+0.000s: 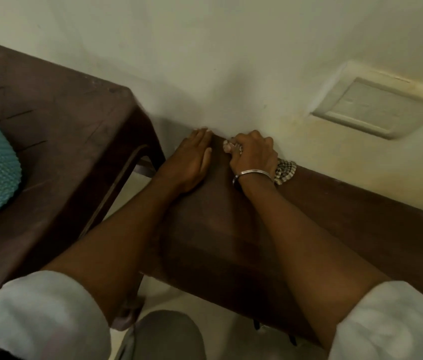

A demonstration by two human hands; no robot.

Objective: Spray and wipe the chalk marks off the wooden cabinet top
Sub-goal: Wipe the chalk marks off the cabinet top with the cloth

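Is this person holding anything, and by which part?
The right hand grips a checked cloth, bunched under its curled fingers, one end poking out behind the hand. The left hand holds nothing; it rests flat on the cabinet top.

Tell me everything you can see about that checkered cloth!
The cloth is a rag with a dark-and-pale checked pattern, bunched and crumpled. The right hand grips it and hides most of it; only a wad beside the wrist shows clearly. It lies pressed on the wooden cabinet top, right against the wall.

dark cabinet top point(218, 216), checked cloth point(286, 168) bunched
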